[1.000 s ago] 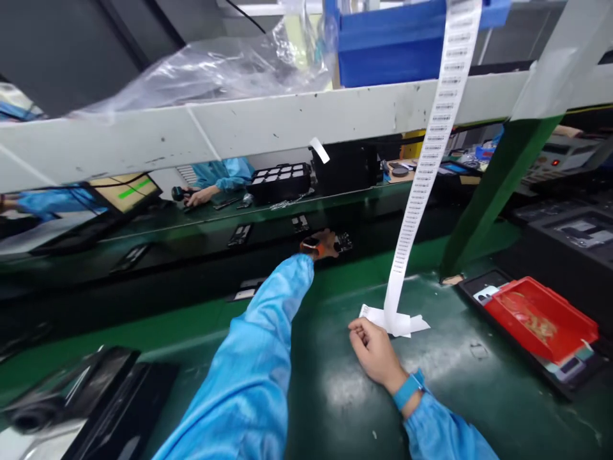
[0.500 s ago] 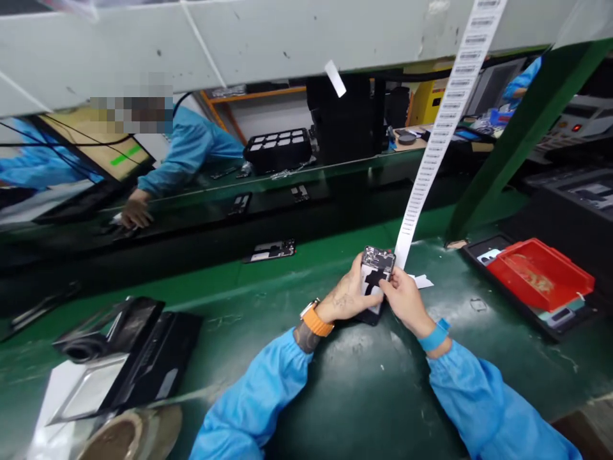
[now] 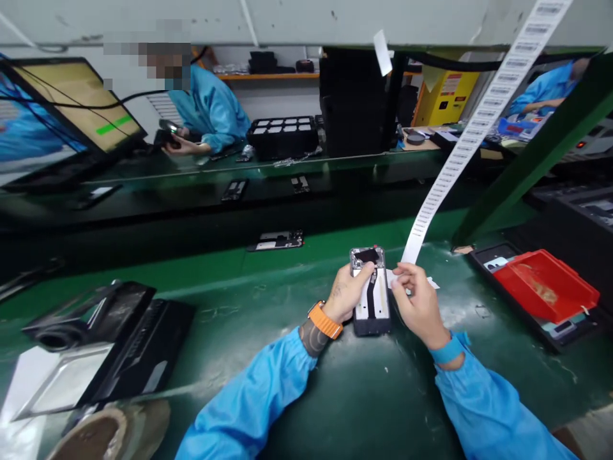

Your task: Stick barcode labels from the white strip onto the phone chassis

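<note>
Left grip [image 3: 345, 295] clasping a rectangular open-backed phone [image 3: 370, 300] low over the glossy green desk [image 3: 335, 390], right grip [image 3: 419, 305] pinching a small white label [image 3: 393, 279] just beside it, long paper strip [image 3: 462, 156] hanging nearby

The left hand [image 3: 347, 291] holds an opened phone [image 3: 371, 300] upright on the green tabletop [image 3: 364, 396]. Its grip closes on the phone's left edge, with the thumb across the upper part. At the phone's 3 o'clock, the right hand [image 3: 419, 303] pinches the lower end of a white label strip [image 3: 460, 160], which climbs away toward 1 o'clock. A red tray [image 3: 546, 284] lies farther out at 3 o'clock, well apart from the hands. Another phone [image 3: 276, 241] lies flat at 10 o'clock. A black device [image 3: 110, 345] sits at 8 o'clock. At 11 o'clock, a co-worker's blue sleeve [image 3: 211, 108] shows beside a monitor [image 3: 71, 102].
</note>
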`<action>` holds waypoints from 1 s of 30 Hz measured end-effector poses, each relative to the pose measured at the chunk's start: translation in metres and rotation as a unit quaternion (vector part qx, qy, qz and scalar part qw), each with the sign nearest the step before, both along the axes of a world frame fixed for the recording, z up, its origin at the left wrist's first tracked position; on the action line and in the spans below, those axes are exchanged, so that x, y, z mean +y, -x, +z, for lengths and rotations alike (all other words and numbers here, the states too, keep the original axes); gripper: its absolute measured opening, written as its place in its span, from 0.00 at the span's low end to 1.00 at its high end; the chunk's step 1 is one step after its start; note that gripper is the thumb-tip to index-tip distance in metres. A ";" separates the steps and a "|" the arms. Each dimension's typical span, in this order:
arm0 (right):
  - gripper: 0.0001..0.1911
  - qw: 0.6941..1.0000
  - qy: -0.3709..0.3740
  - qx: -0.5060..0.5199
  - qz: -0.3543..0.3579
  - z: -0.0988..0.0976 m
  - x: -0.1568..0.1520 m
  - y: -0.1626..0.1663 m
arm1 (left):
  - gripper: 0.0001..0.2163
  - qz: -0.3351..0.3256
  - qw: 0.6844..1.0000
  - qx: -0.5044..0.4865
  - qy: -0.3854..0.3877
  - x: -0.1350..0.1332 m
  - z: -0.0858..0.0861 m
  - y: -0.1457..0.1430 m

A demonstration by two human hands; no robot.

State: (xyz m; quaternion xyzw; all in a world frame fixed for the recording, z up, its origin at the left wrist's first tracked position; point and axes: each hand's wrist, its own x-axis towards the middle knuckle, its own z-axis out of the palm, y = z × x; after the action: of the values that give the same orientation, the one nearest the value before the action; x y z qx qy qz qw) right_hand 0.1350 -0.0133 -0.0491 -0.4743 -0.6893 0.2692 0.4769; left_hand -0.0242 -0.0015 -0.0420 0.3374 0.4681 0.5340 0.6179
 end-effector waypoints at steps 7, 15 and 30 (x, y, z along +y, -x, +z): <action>0.14 0.984 -0.107 -0.132 0.050 0.003 -0.002 0.004 | 0.22 0.002 1.000 -0.004 -0.022 -0.005 0.004 0.000; 0.05 0.984 -0.075 -0.152 0.050 0.008 -0.001 -0.001 | 0.17 -0.052 0.995 0.071 -0.055 -0.009 0.006 0.001; 0.06 0.977 0.010 -0.076 0.199 0.037 -0.013 -0.009 | 0.40 -0.066 0.947 -0.259 0.178 0.005 0.008 0.011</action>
State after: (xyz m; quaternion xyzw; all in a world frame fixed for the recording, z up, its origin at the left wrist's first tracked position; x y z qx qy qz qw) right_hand 0.1435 -0.0267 -0.0124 -0.3518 -0.8013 0.3286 0.3551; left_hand -0.0354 0.0032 -0.0337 0.1026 0.3563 0.4690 0.8016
